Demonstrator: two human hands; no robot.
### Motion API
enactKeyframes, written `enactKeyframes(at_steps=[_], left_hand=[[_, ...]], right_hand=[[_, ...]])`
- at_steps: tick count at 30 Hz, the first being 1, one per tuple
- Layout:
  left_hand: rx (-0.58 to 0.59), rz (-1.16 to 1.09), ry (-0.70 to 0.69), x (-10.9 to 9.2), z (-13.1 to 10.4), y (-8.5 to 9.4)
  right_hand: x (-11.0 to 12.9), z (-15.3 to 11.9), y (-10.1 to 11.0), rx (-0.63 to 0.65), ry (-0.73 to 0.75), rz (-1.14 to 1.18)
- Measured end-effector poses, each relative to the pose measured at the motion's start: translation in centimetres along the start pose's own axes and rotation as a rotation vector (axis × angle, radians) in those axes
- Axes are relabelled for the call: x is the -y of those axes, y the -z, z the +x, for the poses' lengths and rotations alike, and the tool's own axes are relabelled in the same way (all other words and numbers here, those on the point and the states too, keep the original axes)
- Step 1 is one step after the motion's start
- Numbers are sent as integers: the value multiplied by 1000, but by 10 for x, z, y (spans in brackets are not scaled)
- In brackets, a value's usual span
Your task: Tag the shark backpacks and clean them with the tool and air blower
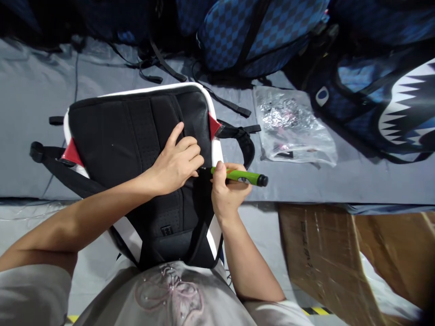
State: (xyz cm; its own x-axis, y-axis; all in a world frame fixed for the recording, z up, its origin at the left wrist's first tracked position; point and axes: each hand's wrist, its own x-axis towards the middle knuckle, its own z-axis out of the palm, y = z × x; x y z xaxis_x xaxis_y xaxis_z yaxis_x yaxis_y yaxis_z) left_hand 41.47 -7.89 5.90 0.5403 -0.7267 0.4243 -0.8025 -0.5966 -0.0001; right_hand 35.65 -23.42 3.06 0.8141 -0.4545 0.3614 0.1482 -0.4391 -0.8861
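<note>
A black backpack [105, 131] with white edging and red corner tabs lies back side up, its lower part against my body. My left hand [178, 160] rests on its back panel, index finger stretched out and the other fingers bent; whether it pinches anything is hidden. At the right edge of the bag, my right hand [229, 188] is closed around a green marker-like tool [249, 177] with a black end pointing right. The tool's other end points left toward my left fingers, and its tip is hard to make out.
Blue checkered backpacks [231, 36] line the far side of the grey-covered table [356, 181]. A clear plastic bag [295, 127] lies right of the black backpack, near a shark-mouth bag [404, 104]. Cardboard boxes [319, 253] stand below at the right. Loose black straps stretch across the tabletop.
</note>
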Motion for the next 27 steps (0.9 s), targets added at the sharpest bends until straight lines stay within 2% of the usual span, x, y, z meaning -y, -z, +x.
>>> enactKeyframes(at_steps=[10,16,21,27], left_hand=[[-23,37,-35,1,-1,-2],[68,-111,45,1,0,0],[80,-252,112,0,2,3],[64,-141,48,1,0,0]], right_hand=[[0,4,2,31,3,-2],[2,9,5,75,-5,-18],[2,13,8,108,-13,6],[2,13,8,104,-18,15]])
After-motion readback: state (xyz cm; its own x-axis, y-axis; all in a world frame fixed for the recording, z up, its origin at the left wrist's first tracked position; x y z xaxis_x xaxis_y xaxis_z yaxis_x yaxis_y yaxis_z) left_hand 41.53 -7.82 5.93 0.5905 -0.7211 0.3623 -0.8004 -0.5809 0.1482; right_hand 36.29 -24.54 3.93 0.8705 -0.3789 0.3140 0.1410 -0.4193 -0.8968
